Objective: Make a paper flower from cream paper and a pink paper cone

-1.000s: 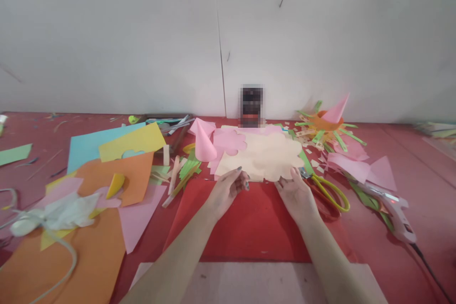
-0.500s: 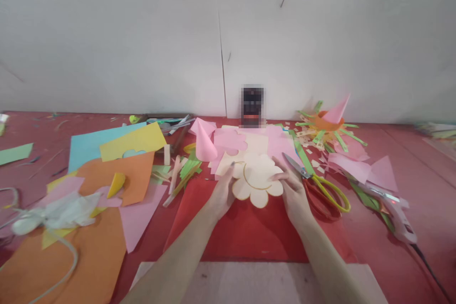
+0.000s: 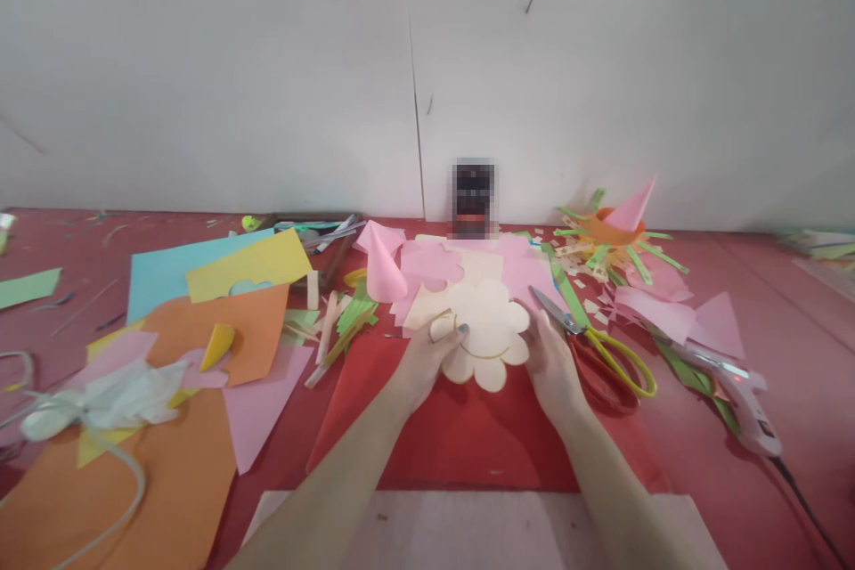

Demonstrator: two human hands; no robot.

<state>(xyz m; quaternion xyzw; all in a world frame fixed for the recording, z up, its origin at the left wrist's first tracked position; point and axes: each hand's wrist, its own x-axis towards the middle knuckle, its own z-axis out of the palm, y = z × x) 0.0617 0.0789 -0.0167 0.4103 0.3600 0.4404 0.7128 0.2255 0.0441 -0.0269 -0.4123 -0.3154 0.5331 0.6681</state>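
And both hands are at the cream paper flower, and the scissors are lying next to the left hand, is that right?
Not quite: the scissors are lying next to the right hand, not the left hand, as the head view shows. Both hands are at the cream paper flower, just as you said.

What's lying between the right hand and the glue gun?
In the head view, a pair of scissors with yellow and red handles lies between the right hand and the glue gun, plus green paper beside the gun.
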